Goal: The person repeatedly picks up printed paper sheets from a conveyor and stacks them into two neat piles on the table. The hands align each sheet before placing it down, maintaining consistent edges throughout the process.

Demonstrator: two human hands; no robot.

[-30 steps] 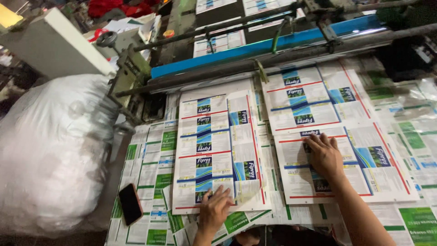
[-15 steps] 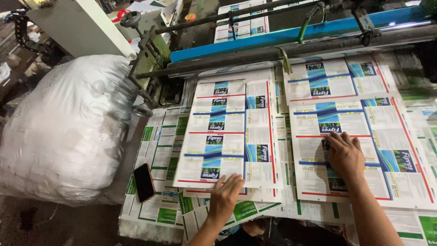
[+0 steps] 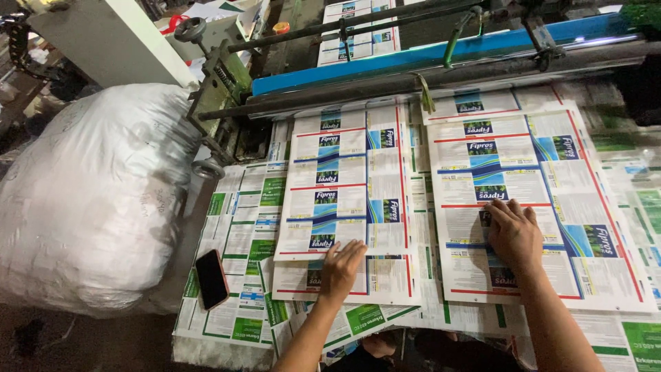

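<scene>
Two stacks of printed white sheets with blue, red and black label panels lie on a table below a machine's rollers. My left hand [image 3: 342, 267] rests flat, fingers spread, on the near edge of the left stack [image 3: 348, 172]. Flat on the lower middle of the right stack [image 3: 530, 172] lies my right hand [image 3: 513, 234], fingers together and pointing away from me. Neither hand grips a sheet.
Green-and-white printed sheets [image 3: 244, 227] cover the table under the stacks. A dark phone with a red rim [image 3: 211, 278] lies at the left near edge. A big white sack [image 3: 82, 200] bulges at the left. Blue bar and dark rollers [image 3: 441, 65] run across the back.
The view has shifted, so the stacks and the sack sit further right and closer. My left hand has slid up onto the left stack's edge. My right hand stays on the right stack.
</scene>
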